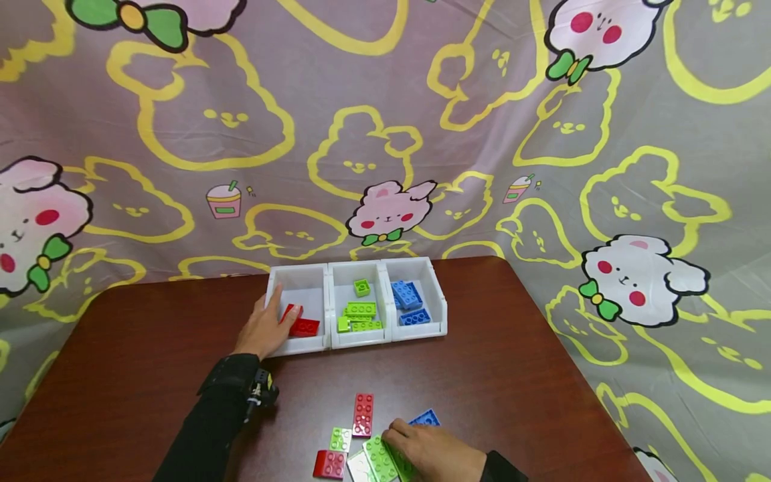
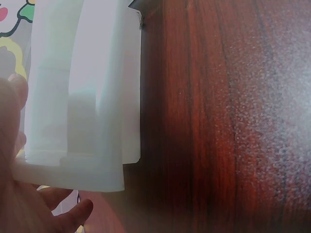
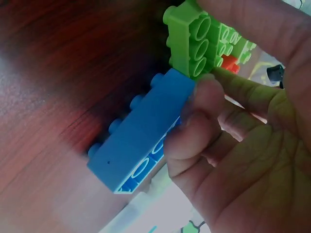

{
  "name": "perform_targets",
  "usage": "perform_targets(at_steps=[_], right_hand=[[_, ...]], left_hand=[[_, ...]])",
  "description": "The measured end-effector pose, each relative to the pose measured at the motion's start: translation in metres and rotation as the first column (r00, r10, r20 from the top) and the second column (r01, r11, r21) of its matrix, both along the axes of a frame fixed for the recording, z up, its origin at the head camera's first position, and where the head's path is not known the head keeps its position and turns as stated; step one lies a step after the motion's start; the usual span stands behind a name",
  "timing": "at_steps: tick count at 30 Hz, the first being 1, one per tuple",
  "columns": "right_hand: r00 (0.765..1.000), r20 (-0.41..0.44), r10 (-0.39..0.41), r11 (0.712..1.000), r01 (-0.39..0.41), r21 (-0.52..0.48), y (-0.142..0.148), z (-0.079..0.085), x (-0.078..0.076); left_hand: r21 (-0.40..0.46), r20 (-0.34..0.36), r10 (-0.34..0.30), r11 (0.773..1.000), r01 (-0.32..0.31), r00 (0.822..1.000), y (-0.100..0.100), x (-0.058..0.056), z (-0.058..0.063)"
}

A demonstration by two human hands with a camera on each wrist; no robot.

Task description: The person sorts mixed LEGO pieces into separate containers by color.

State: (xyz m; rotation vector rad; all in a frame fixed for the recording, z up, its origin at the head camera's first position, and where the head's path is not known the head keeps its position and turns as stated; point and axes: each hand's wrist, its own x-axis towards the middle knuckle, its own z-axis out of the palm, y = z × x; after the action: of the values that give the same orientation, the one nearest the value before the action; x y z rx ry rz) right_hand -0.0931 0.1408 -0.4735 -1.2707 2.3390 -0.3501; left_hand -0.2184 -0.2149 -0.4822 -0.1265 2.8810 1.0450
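Observation:
My left hand [image 1: 264, 328] grips the side wall of the left white bin [image 1: 308, 294], thumb inside and fingers outside. The bin's wall [image 2: 77, 177] shows between thumb and fingers in the left wrist view. Several red bricks [image 1: 305, 327] lie in that bin beside my thumb. Low in the head view, my right hand [image 1: 432, 450] pinches a green brick [image 3: 182, 39] between thumb and fingers. Close to its curled fingertips is a blue brick [image 3: 141, 128], its hollow underside facing sideways. Another light green brick [image 1: 380, 458] lies left of the right hand.
A middle bin [image 1: 342, 284] holds several green bricks [image 1: 361, 309]; the right bin [image 1: 429, 284] holds blue bricks [image 1: 406, 294]. On the brown table [image 1: 500, 361] lie a long red brick [image 1: 363, 415], a small pale green brick [image 1: 340, 440] and a red brick [image 1: 329, 464]. Patterned cloth [image 1: 385, 87] hangs behind.

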Motion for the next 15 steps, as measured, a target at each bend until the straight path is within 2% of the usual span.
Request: perform_targets(at_steps=[4, 8, 12, 15], right_hand=[[0.998, 0.062, -0.028, 0.999, 0.03, -0.035, -0.002, 0.004, -0.004], [0.993, 0.077, -0.09, 0.994, 0.094, -0.047, -0.01, 0.021, -0.013], [0.985, -0.023, -0.172, 0.982, 0.169, -0.078, -0.024, 0.041, -0.036], [0.959, -0.131, -0.253, 0.961, 0.233, -0.147, -0.037, 0.051, -0.063]], left_hand=[[0.001, -0.003, 0.001, 1.0, -0.001, 1.0, -0.001, 0.0, -0.002], [-0.005, -0.009, -0.006, 1.0, 0.005, 1.0, 0.0, 0.0, -0.001], [-0.006, -0.006, -0.005, 1.0, 0.005, 1.0, 0.001, 0.0, -0.001], [-0.008, 0.002, -0.005, 1.0, 0.005, 1.0, 0.001, 0.001, -0.001]])
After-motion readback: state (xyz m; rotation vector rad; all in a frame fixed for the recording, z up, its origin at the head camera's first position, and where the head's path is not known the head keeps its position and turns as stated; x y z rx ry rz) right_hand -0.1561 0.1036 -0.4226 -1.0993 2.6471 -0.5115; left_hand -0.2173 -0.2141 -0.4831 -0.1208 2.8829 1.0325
